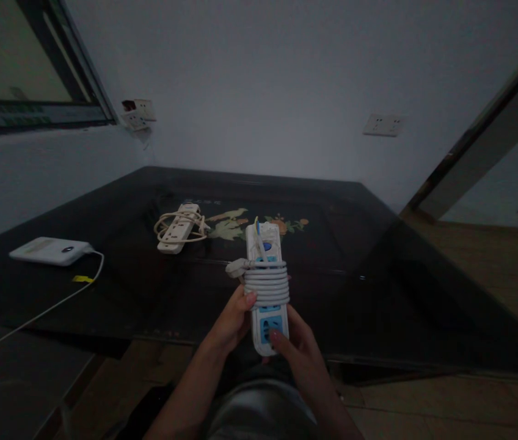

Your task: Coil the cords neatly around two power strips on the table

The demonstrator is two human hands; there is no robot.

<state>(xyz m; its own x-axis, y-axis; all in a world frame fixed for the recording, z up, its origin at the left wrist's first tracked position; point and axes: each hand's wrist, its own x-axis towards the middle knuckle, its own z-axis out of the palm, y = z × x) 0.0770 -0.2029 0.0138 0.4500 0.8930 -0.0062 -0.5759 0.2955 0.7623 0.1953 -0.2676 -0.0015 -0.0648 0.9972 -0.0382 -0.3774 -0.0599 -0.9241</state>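
Note:
Both hands hold a white power strip with blue socket faces, above the near edge of the dark table. Its white cord is wound in several tight turns around the strip's middle. The plug sticks out on the left side of the coil. My left hand grips the left edge, its thumb against the coil. My right hand wraps the lower right side, with the thumb on a blue socket. Fingers beneath the strip are mostly hidden. Near the strip's top a thin yellow and blue piece stands up.
A second power strip, loosely wrapped in its cord, lies on the black table to the left. Farther left is a white box-like device with a cable running off the table. Wall sockets sit behind.

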